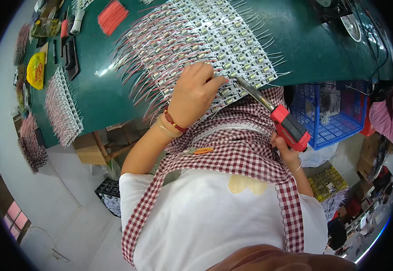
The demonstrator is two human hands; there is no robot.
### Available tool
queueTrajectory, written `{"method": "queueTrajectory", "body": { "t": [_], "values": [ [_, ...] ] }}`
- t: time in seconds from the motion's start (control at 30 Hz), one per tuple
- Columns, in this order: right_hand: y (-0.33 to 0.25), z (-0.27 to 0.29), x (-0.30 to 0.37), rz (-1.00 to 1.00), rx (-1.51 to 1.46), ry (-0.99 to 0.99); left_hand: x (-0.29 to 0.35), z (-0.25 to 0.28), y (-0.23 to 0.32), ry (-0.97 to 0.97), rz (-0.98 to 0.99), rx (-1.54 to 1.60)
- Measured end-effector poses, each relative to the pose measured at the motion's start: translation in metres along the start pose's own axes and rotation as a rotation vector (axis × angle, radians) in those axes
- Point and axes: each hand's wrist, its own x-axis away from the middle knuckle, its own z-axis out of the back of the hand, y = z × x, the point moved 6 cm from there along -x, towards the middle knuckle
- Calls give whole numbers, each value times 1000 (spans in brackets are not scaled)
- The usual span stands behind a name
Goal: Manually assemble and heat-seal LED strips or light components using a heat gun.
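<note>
A person in a dark red and white checked cloth apron [232, 156] is leaning at a shiny green counter [305, 58]. The right hand [287, 151] is holding a red and black plastic soldering gun [291, 128], its grip closing around the handle. The gun's long metal tip is pointing up and left, ending close to the left thumb. I can't tell if it is touching anything. The left hand [196, 92] is bending over a big sheet of small white circuit boards [210, 38], which is lying on the counter's near edge. Its fingers are bunching up, but I can't tell if its grip is pinching something. Thin red and white wires [137, 58] are sticking out from the sheet's left side. Straight red wires [112, 17] are lying in a bundle beyond it. A blue plastic crate [338, 132] is sitting below the counter, on the right.
</note>
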Motion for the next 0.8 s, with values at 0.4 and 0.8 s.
{"method": "queueTrajectory", "body": {
  "t": [0.4,0.8],
  "values": [
    [-7,1,-2,33,85,-16,-2,0,0,-23,-18,-24],
    [0,2,-2,-53,107,-32,-4,-1,-1,-36,-44,-39]
  ]
}}
